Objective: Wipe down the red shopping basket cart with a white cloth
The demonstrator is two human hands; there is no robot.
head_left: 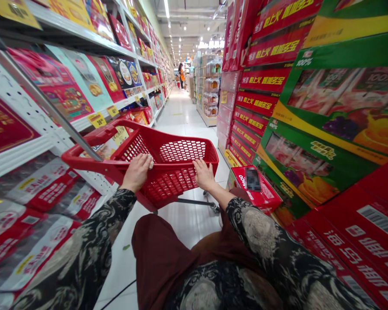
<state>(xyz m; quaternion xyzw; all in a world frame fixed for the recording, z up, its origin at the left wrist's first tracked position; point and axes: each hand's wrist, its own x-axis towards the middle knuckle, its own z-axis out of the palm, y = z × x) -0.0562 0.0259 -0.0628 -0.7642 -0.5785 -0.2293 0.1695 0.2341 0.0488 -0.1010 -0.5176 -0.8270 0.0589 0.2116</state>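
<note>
A red plastic shopping cart [168, 183] with perforated walls stands sideways in front of my knees. My left hand [136, 173] grips the near rim left of its middle, fingers curled over the edge. Something small and white, perhaps a crumpled tissue, shows at those fingertips. Farther right on the same rim, my right hand [204, 173] is closed over the edge near the corner. The cart's grey metal handle bar [67, 122] slants up to the left. A printed package [111, 144] lies in the cart's left compartment.
Shelves of gift boxes [74, 82] line the left side, with bagged goods [35, 241] below. Stacked red drink cartons [255, 101] and green juice cartons [336, 107] rise close on the right. The tiled aisle [179, 107] runs ahead to a distant person [181, 75].
</note>
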